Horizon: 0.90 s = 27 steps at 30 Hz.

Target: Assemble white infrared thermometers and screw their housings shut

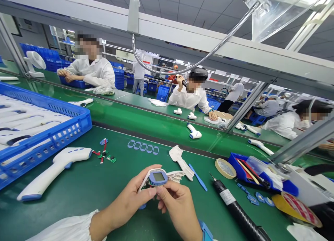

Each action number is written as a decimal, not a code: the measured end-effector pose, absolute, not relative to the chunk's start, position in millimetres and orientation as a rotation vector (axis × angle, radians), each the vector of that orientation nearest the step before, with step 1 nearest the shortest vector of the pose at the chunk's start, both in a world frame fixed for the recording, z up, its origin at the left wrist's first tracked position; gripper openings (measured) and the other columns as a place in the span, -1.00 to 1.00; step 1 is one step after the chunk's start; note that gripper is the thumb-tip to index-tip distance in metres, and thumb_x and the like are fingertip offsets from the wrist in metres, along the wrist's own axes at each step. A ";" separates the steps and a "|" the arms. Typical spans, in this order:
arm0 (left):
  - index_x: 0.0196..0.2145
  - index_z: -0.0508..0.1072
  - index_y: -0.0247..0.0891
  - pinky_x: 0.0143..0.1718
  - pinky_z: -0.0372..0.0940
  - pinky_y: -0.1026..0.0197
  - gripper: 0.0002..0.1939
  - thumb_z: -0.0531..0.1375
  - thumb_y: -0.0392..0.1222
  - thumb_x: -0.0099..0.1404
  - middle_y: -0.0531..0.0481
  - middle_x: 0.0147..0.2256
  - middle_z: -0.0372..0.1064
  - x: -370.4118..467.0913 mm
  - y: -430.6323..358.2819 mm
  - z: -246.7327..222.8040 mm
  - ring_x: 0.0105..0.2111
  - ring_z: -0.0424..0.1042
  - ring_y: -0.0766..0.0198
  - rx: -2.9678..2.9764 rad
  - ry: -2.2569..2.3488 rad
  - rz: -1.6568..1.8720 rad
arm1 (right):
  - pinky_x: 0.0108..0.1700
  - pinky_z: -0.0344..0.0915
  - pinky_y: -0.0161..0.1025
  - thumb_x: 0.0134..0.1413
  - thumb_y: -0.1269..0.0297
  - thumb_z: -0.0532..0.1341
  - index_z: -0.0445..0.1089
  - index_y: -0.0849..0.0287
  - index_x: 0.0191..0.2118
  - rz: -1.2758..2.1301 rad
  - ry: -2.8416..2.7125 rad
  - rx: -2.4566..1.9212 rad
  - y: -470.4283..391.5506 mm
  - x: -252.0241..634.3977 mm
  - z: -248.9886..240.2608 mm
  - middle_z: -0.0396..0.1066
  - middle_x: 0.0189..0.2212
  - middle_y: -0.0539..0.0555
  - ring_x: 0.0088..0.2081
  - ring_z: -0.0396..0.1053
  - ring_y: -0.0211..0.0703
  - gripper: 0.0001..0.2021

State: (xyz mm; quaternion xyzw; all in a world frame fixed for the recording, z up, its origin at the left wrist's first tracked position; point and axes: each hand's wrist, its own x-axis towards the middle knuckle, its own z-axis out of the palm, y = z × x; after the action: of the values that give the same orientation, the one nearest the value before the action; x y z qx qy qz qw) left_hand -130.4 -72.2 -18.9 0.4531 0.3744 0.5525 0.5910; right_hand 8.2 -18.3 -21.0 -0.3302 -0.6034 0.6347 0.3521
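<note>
Near the front middle of the bench, my left hand (133, 195) is closed round an infrared thermometer housing (144, 181), white and partly opened up. A blue-framed display (158, 177) with a grey screen sits at its top, facing me. The fingers of my right hand (177, 201) pinch at the display's lower edge; whatever lies between them is hidden. Just beyond, a white housing half (180, 159) rests on the green bench next to a blue pry stick (197, 177). A whole white-and-blue thermometer (56, 169) lies to the left, by small green circuit boards (111, 159).
A blue crate (52, 143) of thermometers stands at left. Blue display frames (143, 147) lie in a row behind my hands. At right are a black electric screwdriver (238, 209), a tape roll (225, 168) and a blue tool bin (261, 175). Co-workers sit across the green conveyor (146, 117).
</note>
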 end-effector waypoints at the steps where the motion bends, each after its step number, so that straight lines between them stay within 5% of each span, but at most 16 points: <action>1: 0.07 0.20 -0.08 -0.15 0.26 0.21 -0.53 0.16 -0.06 0.21 0.03 -0.12 0.36 -130.1 -72.7 -18.3 -0.21 0.35 0.24 1.076 0.907 1.282 | -0.66 0.13 -0.48 -0.11 0.03 0.30 0.42 0.28 -0.55 1.635 -1.576 -0.853 -18.7 8.3 -20.8 0.25 -0.68 -0.02 -0.66 0.19 -0.37 -0.65; 5: 0.04 0.23 -0.12 -0.12 0.24 0.26 -0.49 0.22 -0.03 0.15 0.02 -0.13 0.36 -129.3 -73.0 -17.9 -0.13 0.31 0.21 1.153 1.056 1.293 | -0.65 0.14 -0.48 -0.09 0.01 0.28 0.42 0.29 -0.53 1.627 -1.618 -0.860 -20.3 6.5 -22.2 0.21 -0.71 -0.04 -0.67 0.17 -0.38 -0.63; 13: -0.07 0.33 -0.26 -0.41 0.27 0.34 -0.54 0.19 0.06 0.16 0.05 -0.40 0.36 -127.5 -67.1 -20.3 -0.46 0.30 0.36 1.015 1.231 1.298 | -0.69 0.11 -0.44 0.00 -0.03 0.21 0.39 0.26 -0.49 1.632 -1.782 -0.931 -21.5 10.7 -19.2 0.28 -0.65 -0.01 -0.70 0.19 -0.36 -0.62; 20: -0.03 0.26 -0.33 -0.60 0.28 0.34 -0.44 0.18 0.12 0.15 -0.03 -0.46 0.40 -130.1 -59.9 -15.7 -0.56 0.39 0.30 0.635 1.120 1.266 | -0.36 0.18 -0.24 0.14 0.36 0.13 0.44 0.11 -0.31 0.399 -2.157 -0.759 -10.9 26.4 -2.5 0.29 -0.41 0.07 -0.35 0.23 -0.13 -0.87; 27: -0.04 0.26 -0.31 -0.65 0.26 0.38 -0.47 0.17 0.11 0.17 0.01 -0.49 0.39 -129.7 -60.6 -17.9 -0.60 0.40 0.33 0.631 1.123 1.242 | -0.36 0.12 -0.23 0.17 0.41 0.10 0.38 0.17 -0.34 0.242 -2.252 -0.685 -3.9 21.5 -9.9 0.25 -0.38 0.07 -0.34 0.16 -0.14 -0.87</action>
State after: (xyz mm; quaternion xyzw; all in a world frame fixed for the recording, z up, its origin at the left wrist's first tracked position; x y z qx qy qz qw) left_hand -129.7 -60.6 -17.9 0.2749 0.4896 0.5414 0.6258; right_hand 21.5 -3.9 -9.9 -0.2681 -0.8811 0.0946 0.3779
